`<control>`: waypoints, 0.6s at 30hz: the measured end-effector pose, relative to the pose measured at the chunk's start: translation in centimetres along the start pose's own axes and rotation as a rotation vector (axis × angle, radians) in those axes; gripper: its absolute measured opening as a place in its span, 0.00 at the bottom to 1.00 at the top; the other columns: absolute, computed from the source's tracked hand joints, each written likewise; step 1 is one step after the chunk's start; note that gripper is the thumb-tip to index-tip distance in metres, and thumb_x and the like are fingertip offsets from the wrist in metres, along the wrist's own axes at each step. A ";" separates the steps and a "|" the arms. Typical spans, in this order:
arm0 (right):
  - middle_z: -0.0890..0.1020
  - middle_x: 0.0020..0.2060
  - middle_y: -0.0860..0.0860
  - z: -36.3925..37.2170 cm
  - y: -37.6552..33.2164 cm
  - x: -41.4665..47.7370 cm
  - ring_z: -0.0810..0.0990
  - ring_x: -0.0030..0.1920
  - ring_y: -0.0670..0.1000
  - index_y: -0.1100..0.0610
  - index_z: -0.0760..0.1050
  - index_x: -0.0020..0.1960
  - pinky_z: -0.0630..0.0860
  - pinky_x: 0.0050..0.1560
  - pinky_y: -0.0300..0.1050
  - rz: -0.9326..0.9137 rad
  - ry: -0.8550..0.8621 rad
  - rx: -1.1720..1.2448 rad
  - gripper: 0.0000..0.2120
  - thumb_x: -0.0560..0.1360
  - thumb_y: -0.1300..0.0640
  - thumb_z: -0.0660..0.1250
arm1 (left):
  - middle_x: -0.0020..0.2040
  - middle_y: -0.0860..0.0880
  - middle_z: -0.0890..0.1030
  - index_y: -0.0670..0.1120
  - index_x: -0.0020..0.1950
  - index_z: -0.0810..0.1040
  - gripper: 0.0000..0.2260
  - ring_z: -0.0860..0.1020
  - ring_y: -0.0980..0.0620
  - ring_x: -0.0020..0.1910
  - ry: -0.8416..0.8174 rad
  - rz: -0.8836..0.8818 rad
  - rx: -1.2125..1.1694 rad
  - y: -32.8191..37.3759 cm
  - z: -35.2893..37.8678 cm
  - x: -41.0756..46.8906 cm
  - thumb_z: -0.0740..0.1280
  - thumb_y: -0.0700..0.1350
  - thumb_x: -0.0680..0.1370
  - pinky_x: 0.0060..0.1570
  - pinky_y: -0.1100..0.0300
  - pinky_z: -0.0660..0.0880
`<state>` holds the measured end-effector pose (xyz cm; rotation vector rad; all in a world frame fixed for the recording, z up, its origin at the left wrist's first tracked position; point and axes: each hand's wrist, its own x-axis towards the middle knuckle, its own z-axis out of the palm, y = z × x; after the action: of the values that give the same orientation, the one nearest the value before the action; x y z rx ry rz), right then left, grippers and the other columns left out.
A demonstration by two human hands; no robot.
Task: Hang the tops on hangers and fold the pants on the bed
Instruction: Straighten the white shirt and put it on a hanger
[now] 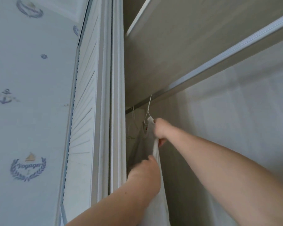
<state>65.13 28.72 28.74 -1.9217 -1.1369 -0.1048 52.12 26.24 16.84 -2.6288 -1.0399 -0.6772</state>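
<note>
A white top (160,185) hangs on a thin white wire hanger (148,108) whose hook reaches up to the wardrobe rail (137,107). My right hand (160,129) grips the top's shoulder edge just below the hanger neck. My left hand (145,168) is lower, against the front of the same top; its fingers are hidden behind the fabric. A second pale garment (134,137) hangs on another hanger to the left, deeper in the wardrobe.
The wardrobe's white louvred door (83,111) and frame (116,95) stand at the left of the opening. A shelf (203,59) runs above the rail. Wallpaper with nautical prints (28,167) covers the left wall.
</note>
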 end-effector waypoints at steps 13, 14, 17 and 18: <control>0.78 0.60 0.61 4.6 1.3 5.4 0.83 0.52 0.65 0.58 0.70 0.68 0.84 0.37 0.55 -0.153 0.016 0.118 0.17 0.80 0.58 0.65 | 0.62 0.40 0.76 0.39 0.77 0.58 0.27 0.78 0.41 0.60 -0.154 -0.099 0.260 -1.0 0.1 1.3 0.65 0.38 0.81 0.53 0.51 0.74; 0.77 0.64 0.59 4.8 1.8 5.1 0.82 0.55 0.64 0.57 0.69 0.71 0.83 0.36 0.51 -0.186 0.035 0.107 0.21 0.80 0.56 0.66 | 0.63 0.39 0.76 0.39 0.77 0.59 0.27 0.78 0.41 0.60 -0.172 -0.084 0.273 -1.0 -0.1 0.8 0.65 0.38 0.80 0.54 0.51 0.74; 0.75 0.67 0.55 5.1 4.1 2.8 0.80 0.59 0.59 0.53 0.66 0.75 0.79 0.36 0.40 -0.263 0.054 0.112 0.25 0.80 0.55 0.66 | 0.61 0.40 0.76 0.41 0.73 0.63 0.22 0.78 0.42 0.58 -0.181 0.008 0.258 -0.7 -0.2 -1.3 0.65 0.40 0.81 0.52 0.52 0.74; 0.75 0.69 0.55 5.1 5.1 1.5 0.78 0.63 0.58 0.53 0.65 0.76 0.78 0.46 0.41 -0.300 0.072 0.104 0.25 0.81 0.55 0.65 | 0.59 0.41 0.76 0.42 0.71 0.66 0.19 0.78 0.42 0.56 -0.139 0.054 0.263 -0.5 -0.1 -2.3 0.65 0.41 0.81 0.51 0.51 0.74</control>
<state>68.11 32.36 23.11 -1.6341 -1.3481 -0.2699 50.24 25.19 15.83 -2.4901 -1.0130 -0.3238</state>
